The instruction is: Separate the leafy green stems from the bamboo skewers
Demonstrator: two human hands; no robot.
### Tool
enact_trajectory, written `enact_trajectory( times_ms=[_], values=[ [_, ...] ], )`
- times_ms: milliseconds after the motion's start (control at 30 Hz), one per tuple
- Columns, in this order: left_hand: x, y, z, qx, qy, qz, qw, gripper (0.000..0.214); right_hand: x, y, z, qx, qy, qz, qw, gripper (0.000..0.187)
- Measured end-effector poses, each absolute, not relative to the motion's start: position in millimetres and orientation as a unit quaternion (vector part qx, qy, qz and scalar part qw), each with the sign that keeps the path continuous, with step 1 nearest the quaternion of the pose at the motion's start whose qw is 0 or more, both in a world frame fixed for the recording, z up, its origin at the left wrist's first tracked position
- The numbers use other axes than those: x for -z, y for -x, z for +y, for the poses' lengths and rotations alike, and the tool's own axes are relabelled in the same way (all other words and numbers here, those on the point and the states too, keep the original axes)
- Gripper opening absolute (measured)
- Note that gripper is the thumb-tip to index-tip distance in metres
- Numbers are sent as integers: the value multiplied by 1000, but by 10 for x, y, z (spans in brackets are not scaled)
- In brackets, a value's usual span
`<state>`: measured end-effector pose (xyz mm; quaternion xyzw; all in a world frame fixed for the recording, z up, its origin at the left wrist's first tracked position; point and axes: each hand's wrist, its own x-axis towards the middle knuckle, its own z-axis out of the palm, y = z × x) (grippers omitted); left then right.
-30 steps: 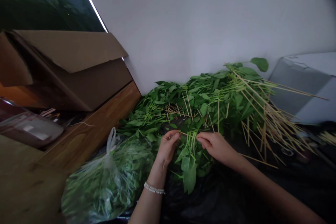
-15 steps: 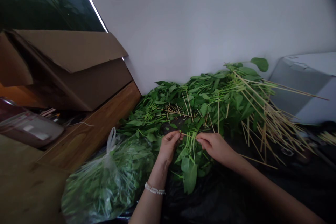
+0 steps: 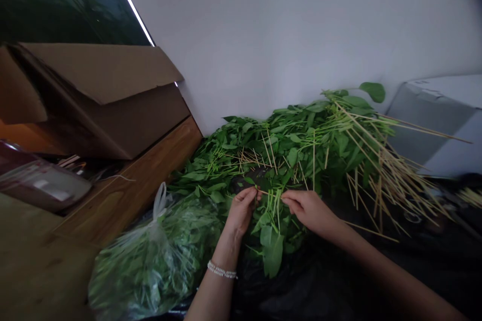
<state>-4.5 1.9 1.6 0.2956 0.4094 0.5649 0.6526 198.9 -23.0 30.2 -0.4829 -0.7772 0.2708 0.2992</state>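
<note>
Green stems pinched between fingertips sit at the middle of the view: the left hand (image 3: 241, 208) and the right hand (image 3: 307, 209) both close on a small bunch of leafy sprigs (image 3: 271, 220), whose pale stalk ends point up between the two hands while the leaves hang down toward the camera. The left fingers (image 3: 251, 193) are curled nearly shut, thumb against forefinger, on a thin stick (image 3: 264, 192) or stem that crosses the bunch. The right fingers (image 3: 291, 198) are likewise drawn together on the other side of the same bunch; how tight the pinch is cannot be told from here. A beaded bracelet (image 3: 221, 271) circles the left wrist.

Around the hands, a large heap of loose greens (image 3: 286, 145) lies against the wall, and long bare stalks (image 3: 380, 170) fan out to the right, stripped of leaves. To the left a clear plastic bag (image 3: 150, 261), knotted at the top, is already packed full of leaves. Judging by that, a good share looks sorted, yet the heap left is still far larger than the bag.

Black sheeting (image 3: 339, 281) covers the surface under the arms. A cardboard box (image 3: 101, 95) stands open on a wooden ledge (image 3: 150, 170) at the left, and a grey container (image 3: 440, 120) sits at the far right.
</note>
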Motion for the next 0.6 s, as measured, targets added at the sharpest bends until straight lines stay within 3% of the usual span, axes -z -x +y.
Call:
enact_trajectory(
  times_ms=[600],
  values=[
    [-22,42,10,-562,-313,410,646,32,-290,-1996,-234,-263,485,-778,300,29]
  ],
)
